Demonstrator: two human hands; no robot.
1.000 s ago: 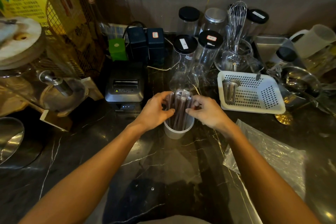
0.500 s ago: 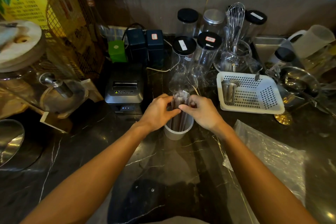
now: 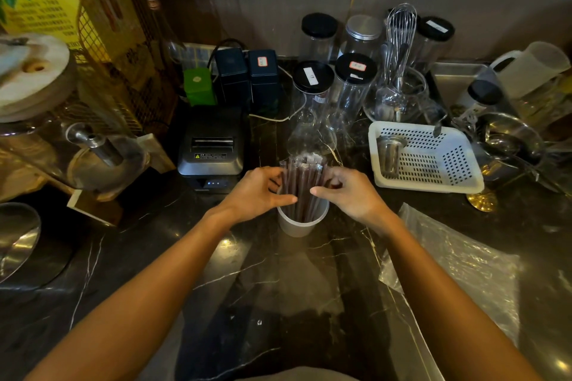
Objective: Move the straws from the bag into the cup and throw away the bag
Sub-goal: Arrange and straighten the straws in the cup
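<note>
Dark straws (image 3: 301, 185) stand upright in a white cup (image 3: 299, 223) on a dark marble counter (image 3: 216, 272). The left hand (image 3: 255, 192) and right hand (image 3: 349, 193) cup the bundle from either side, thumbs touching it. A clear empty bag (image 3: 458, 266) lies flat, near right.

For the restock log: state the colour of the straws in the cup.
Dark reddish brown straws, in clear wrappers; the head view, the only one, shows them.

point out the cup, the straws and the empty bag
cup (image 3: 299, 224), head view, front wall under the rim
straws (image 3: 305, 178), head view, middle of the bundle
bag (image 3: 464, 269), head view, flat middle
</note>
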